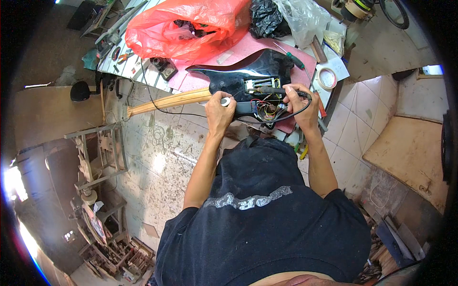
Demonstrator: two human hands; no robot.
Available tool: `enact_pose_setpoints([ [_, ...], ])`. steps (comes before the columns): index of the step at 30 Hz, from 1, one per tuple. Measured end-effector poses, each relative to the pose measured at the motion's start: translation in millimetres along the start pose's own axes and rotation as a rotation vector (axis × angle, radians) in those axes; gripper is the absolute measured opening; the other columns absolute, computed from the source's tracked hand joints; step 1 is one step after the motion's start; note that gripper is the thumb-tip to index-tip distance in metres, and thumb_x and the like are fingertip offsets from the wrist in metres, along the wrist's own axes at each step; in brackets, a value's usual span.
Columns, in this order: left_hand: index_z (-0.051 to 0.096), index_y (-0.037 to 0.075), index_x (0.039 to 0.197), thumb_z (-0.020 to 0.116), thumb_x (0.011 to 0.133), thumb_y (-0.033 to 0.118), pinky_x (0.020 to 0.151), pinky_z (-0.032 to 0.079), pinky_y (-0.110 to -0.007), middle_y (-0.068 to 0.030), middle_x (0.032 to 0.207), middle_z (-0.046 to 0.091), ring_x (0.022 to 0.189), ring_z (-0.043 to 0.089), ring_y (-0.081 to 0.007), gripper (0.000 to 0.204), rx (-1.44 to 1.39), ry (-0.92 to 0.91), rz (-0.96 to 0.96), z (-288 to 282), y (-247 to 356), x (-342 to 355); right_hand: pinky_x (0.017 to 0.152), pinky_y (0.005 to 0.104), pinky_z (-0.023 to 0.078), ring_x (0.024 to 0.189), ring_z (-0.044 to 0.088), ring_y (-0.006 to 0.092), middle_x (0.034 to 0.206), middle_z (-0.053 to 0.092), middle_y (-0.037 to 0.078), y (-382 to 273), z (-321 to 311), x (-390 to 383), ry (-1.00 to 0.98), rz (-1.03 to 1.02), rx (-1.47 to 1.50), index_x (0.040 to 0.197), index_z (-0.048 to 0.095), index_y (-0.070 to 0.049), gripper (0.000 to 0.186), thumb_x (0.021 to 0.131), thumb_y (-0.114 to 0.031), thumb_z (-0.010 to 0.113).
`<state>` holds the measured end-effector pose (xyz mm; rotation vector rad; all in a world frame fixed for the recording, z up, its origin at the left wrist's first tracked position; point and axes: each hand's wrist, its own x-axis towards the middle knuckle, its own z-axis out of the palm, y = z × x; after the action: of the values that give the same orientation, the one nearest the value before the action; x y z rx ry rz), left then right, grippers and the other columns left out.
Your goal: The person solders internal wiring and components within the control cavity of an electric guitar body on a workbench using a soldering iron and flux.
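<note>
A glossy black electric guitar body (224, 76) lies back up on the bench, and its pale wooden neck (169, 101) sticks out to the left past the edge. Coloured wires (269, 108) show in its open cavity. Metal parts (262, 85) sit in a second opening above. My left hand (219, 114) is closed around a small white spool (225, 101) at the body's near left side. In my right hand (302, 106) is a soldering iron (271, 90), its tip pointing left over the metal parts. The iron's black cable (191, 114) loops beneath both hands.
A pink mat (186, 85) lies under the guitar. Beyond it are a red plastic bag (214, 24) and a black bag (267, 19). A green-handled screwdriver (295, 60) and a tape roll (327, 78) sit at right. Wooden racks (102, 157) stand on the left.
</note>
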<state>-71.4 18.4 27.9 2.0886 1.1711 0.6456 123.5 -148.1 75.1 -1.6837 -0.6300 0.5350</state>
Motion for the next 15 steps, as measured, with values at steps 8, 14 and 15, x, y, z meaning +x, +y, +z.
enact_pose_setpoints([
  [8, 0.074, 0.002, 0.092, 0.075, 0.084, 0.019, 0.072, 0.056, -0.036, -0.0171, 0.079, 0.074, 0.074, 0.074, -0.0256, 0.019, 0.000, -0.012, -0.015, 1.4, -0.6, 0.0, 0.048, 0.0244, 0.046, 0.051, 0.061, 0.0080, 0.065, 0.068, 0.005, -1.4, -0.2, -0.2, 0.001, -0.013, 0.003, 0.098, 0.073, -0.001, 0.029, 0.099, -0.029, 0.066],
  [14, 0.074, 0.002, 0.091, 0.075, 0.083, 0.019, 0.072, 0.056, -0.036, -0.0172, 0.080, 0.074, 0.074, 0.074, -0.0256, 0.019, -0.026, -0.016, -0.025, 1.3, 0.9, 0.0, 0.048, 0.0239, 0.045, 0.051, 0.059, 0.0073, 0.066, 0.068, 0.004, -3.1, -0.4, -0.4, 0.001, -0.023, 0.012, 0.098, 0.073, -0.001, 0.029, 0.099, -0.029, 0.066],
  [15, 0.074, 0.002, 0.091, 0.075, 0.083, 0.019, 0.072, 0.056, -0.036, -0.0172, 0.080, 0.074, 0.074, 0.074, -0.0256, 0.019, -0.027, -0.016, -0.025, 1.9, 0.0, 0.4, 0.048, 0.0239, 0.045, 0.051, 0.060, 0.0072, 0.066, 0.068, 0.004, -3.2, -0.4, -0.1, 0.002, -0.026, 0.013, 0.098, 0.073, -0.001, 0.029, 0.099, -0.028, 0.066],
])
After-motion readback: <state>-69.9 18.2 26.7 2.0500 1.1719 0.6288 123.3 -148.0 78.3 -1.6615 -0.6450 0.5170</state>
